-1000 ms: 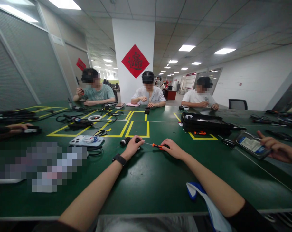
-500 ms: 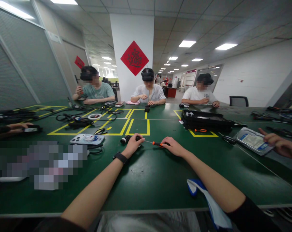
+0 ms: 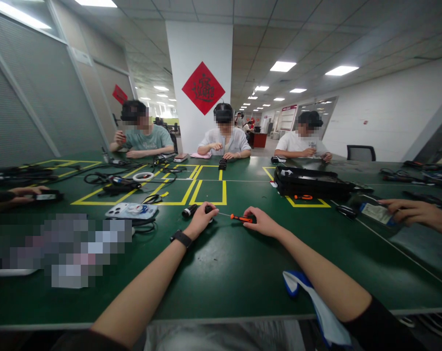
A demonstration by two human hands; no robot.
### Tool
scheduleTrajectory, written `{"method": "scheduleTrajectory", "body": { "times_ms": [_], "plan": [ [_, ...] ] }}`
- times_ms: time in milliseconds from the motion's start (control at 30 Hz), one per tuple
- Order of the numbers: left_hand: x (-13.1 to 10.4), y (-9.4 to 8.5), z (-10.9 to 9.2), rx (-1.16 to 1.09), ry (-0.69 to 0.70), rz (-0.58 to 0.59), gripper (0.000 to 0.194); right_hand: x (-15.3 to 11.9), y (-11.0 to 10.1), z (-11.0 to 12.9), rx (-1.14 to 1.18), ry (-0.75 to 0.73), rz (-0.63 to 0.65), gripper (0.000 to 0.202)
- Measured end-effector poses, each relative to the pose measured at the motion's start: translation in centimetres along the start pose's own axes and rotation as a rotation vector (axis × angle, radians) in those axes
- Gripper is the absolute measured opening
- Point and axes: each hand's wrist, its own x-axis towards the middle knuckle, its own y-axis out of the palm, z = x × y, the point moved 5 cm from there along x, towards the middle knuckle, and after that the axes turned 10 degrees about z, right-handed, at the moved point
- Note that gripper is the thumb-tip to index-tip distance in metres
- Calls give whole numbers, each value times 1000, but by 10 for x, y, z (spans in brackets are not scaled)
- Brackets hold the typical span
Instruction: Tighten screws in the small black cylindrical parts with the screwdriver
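Over the green table point(image 3: 221, 273), my left hand point(image 3: 202, 218) is closed on a small dark object point(image 3: 208, 209), mostly covered by the fingers. The metal shaft of an orange and black screwdriver point(image 3: 241, 218) points left, its tip by my left fingers. Around the screwdriver's handle end, my right hand point(image 3: 259, 222) is closed, thumb and fingers at the handle. A short black cylinder point(image 3: 189, 211) lies just left of my left hand.
A phone point(image 3: 132, 210) lies to the left. Behind at right sit a black case point(image 3: 308, 181) and an orange tool point(image 3: 303, 197). A blue-white cloth point(image 3: 317, 302) hangs over the front edge. At right, another person's hand point(image 3: 418, 212) holds a labelled package point(image 3: 374, 212).
My right fingers have shifted on the handle, showing more of its orange part. At right, the other person's hand has moved left and the labelled package has tilted. My left hand stays put.
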Motion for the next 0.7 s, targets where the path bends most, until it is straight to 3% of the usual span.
{"method": "scheduleTrajectory", "body": {
  "times_ms": [233,567,700],
  "plan": [
    [1,-1,1,2,12,9,29,2,0,1,-32,-24,9,19],
    [-1,1,1,-26,-4,25,30,0,0,3,39,-23,-1,29],
    [0,0,0,-29,-15,9,30,2,0,3,-7,-45,6,20]
  ]
}}
